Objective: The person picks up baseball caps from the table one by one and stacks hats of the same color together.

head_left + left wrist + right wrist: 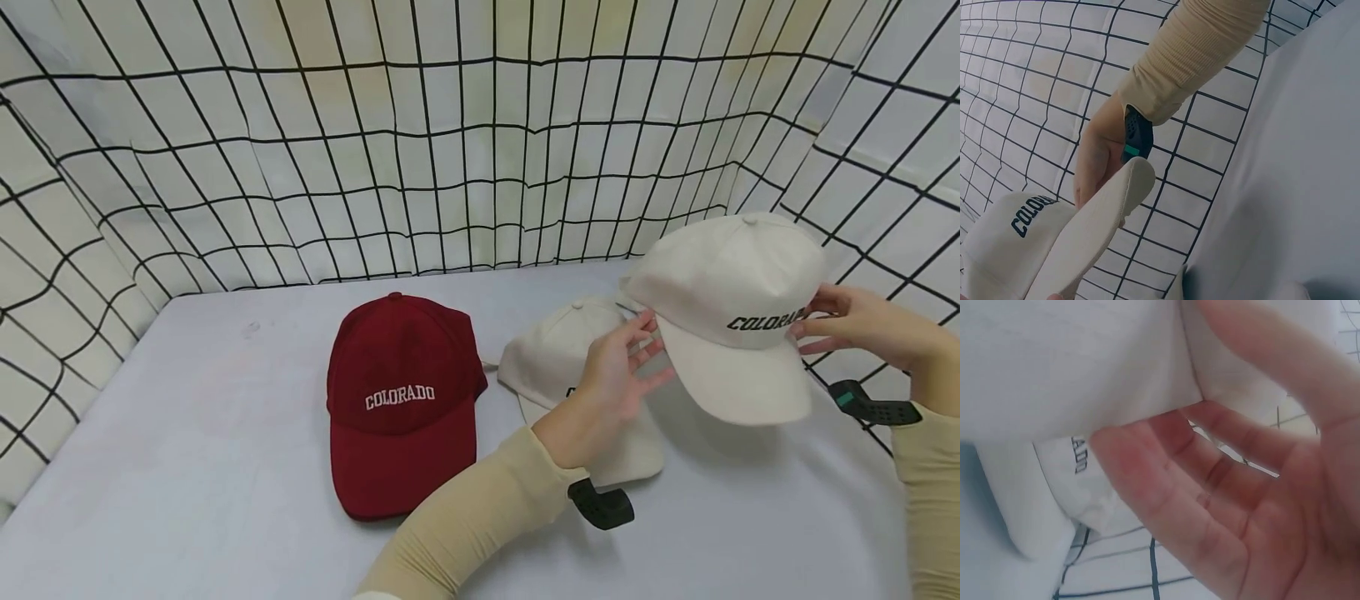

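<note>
A cream baseball cap (738,275) with dark COLORADO lettering is held in the air at the right, its brim facing down and toward me. My right hand (862,325) grips its right side; in the right wrist view the fingers (1141,469) curl under the fabric edge, thumb on the other side. At the cap's left edge, my left hand (611,375) holds it by the side near the brim. Behind that hand lies a second cream baseball cap (547,358), partly hidden. To the left, a red baseball cap (405,400) with white COLORADO lettering rests on the table.
The caps are on a table covered in white cloth (187,458). Black wire mesh (450,133) stands along the back and both sides, close to my right forearm. Each wrist wears a black band device (600,504).
</note>
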Demonstrator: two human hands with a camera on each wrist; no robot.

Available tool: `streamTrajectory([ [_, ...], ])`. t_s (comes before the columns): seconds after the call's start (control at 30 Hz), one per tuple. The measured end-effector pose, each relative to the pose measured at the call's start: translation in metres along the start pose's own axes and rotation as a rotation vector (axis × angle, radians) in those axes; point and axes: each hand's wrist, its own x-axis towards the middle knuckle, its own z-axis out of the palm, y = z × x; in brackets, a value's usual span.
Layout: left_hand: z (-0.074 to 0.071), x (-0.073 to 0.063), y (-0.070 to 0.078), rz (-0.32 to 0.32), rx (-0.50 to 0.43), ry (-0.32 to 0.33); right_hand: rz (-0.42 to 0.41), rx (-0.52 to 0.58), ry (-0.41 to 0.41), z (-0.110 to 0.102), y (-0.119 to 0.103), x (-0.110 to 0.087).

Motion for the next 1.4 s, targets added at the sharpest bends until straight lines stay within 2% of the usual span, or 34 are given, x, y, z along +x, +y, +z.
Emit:
streamTrajectory([
  [0.17, -0.004, -0.001, 0.009, 0.028, -0.011, -0.013, -0.038, 0.050, -0.002, 0.002, -0.007, 0.009],
  [0.4, -0.014, 0.000, 0.020, 0.093, 0.089, -0.032, -0.088, 0.134, -0.020, 0.005, -0.017, 0.018],
  [0.5, -0.017, 0.001, 0.022, 0.105, 0.092, -0.031, -0.096, 0.132, -0.027, 0.008, -0.022, 0.023],
  [0.87, -0.023, -0.011, 0.040, 0.134, 0.107, -0.039, -0.124, 0.193, -0.020, 0.014, -0.038, 0.033],
  [1.03, -0.027, -0.014, 0.047, 0.149, 0.101, -0.016, -0.115, 0.218, -0.019, 0.020, -0.048, 0.038],
  [1.2, -0.033, -0.013, 0.051, 0.164, 0.109, 0.035, -0.116, 0.266, -0.034, 0.029, -0.057, 0.044],
  [1.4, -0.042, -0.015, 0.053, 0.191, 0.110, 0.064, -0.117, 0.262, -0.060, 0.037, -0.066, 0.053],
])
